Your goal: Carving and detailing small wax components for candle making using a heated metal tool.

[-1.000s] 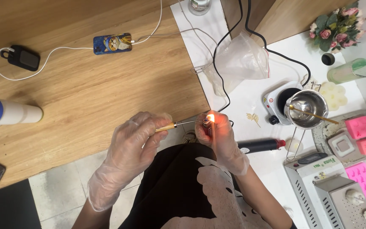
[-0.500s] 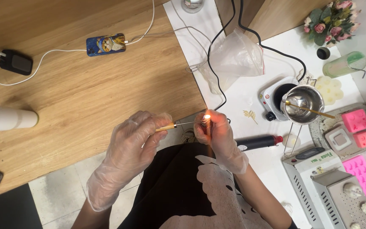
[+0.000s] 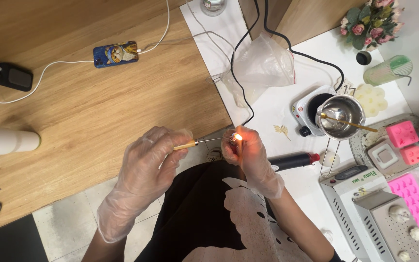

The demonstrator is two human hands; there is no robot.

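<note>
While my left hand grips a thin metal tool and my right hand holds a lit lighter, a black torch lies just beside them on the table.

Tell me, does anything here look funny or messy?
Yes. A small flame burns right at the gloved right hand, heating a thin tool that the left hand holds. A crumpled plastic bag lies nearby under a black cord.

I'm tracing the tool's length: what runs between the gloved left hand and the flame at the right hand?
In the head view, only the tool's thin metal shaft spans from the left hand to the flame at the right hand.
</note>
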